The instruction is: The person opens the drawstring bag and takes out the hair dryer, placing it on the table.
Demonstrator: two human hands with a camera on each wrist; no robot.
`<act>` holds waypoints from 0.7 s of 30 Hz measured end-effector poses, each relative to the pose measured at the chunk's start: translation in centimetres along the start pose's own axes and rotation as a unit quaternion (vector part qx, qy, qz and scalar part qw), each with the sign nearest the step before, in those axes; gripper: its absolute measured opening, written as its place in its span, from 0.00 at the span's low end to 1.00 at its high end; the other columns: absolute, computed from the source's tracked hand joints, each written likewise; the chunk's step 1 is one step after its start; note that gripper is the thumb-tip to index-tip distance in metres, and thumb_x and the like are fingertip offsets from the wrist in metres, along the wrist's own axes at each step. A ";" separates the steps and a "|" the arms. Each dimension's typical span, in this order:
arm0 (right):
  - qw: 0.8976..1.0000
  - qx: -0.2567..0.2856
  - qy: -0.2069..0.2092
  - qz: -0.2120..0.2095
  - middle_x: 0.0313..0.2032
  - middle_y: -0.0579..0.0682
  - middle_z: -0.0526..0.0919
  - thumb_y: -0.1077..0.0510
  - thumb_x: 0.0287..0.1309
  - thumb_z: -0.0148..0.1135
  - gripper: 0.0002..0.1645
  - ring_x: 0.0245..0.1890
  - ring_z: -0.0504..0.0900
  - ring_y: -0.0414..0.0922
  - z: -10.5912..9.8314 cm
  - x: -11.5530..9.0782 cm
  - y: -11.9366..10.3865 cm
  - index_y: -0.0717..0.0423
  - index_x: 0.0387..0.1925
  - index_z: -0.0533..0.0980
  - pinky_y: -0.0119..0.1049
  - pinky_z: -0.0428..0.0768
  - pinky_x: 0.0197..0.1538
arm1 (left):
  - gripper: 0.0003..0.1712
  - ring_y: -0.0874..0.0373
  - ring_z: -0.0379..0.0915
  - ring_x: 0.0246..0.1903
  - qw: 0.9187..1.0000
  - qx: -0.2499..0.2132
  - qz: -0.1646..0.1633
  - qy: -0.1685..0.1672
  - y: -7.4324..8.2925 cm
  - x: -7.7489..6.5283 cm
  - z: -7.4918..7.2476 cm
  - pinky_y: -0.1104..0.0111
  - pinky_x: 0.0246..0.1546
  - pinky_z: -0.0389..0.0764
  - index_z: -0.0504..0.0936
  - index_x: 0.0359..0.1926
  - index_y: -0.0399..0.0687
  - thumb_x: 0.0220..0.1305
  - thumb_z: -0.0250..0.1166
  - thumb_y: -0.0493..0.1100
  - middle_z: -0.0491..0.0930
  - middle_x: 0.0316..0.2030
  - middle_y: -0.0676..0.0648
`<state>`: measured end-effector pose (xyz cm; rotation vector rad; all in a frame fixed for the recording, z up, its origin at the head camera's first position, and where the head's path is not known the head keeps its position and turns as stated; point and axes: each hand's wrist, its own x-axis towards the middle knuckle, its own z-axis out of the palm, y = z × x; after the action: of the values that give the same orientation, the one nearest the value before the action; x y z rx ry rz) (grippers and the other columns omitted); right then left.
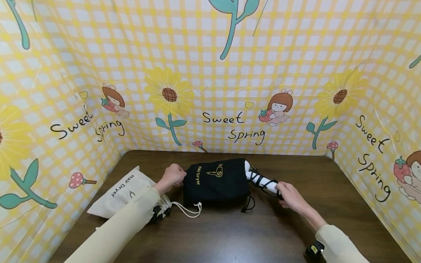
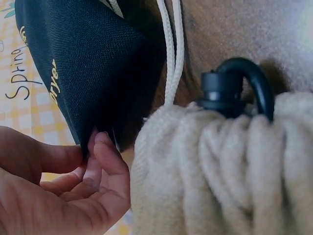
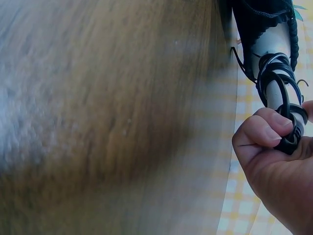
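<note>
A black drawstring bag [image 1: 215,182] with a yellow "Hair Dryer" print lies in the middle of the wooden table. Out of its right-hand mouth sticks the white handle of a hair dryer [image 1: 268,184], wound with black cord [image 3: 276,73]; the rest is hidden inside the bag. My right hand [image 1: 291,197] grips the handle's end with the cord. At the bag's closed left end, my left hand [image 1: 172,177] pinches a corner of the black cloth between thumb and fingers, as the left wrist view also shows.
A cream "Hair Dryer" bag [image 1: 121,191] lies at the left, partly behind my left forearm, its gathered mouth [image 2: 210,161] showing a black cord end. Its white drawstring [image 1: 189,210] trails beside the black bag. Yellow checked cloth [image 1: 210,80] walls the table's back and sides.
</note>
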<state>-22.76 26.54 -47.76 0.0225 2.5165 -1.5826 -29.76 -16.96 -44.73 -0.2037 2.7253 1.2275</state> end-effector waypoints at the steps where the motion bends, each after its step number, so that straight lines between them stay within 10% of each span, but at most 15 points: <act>1: 1.000 0.001 0.001 0.000 0.47 0.63 0.74 0.53 0.77 0.46 0.23 0.31 0.78 0.50 0.0 0.0 0.0 0.69 0.55 0.73 0.42 0.82 0.34 | 0.17 0.52 0.81 0.23 1.000 -0.001 0.000 0.000 0.0 0.0 0.0 0.62 0.28 0.84 0.85 0.25 0.38 0.71 0.56 0.33 0.82 0.19 0.43; 21: 1.000 -0.001 0.013 0.002 0.41 0.59 0.73 0.54 0.76 0.46 0.20 0.26 0.74 0.47 -0.2 0.0 -0.1 0.67 0.51 0.74 0.41 0.80 0.31 | 0.16 0.55 0.80 0.22 1.000 -0.018 0.008 -0.001 0.0 -0.3 -0.2 0.61 0.31 0.86 0.85 0.29 0.35 0.74 0.57 0.34 0.82 0.22 0.43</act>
<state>-22.82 26.71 -47.57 0.0497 2.5357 -1.5894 -29.49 -17.07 -44.58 -0.1853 2.7087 1.2817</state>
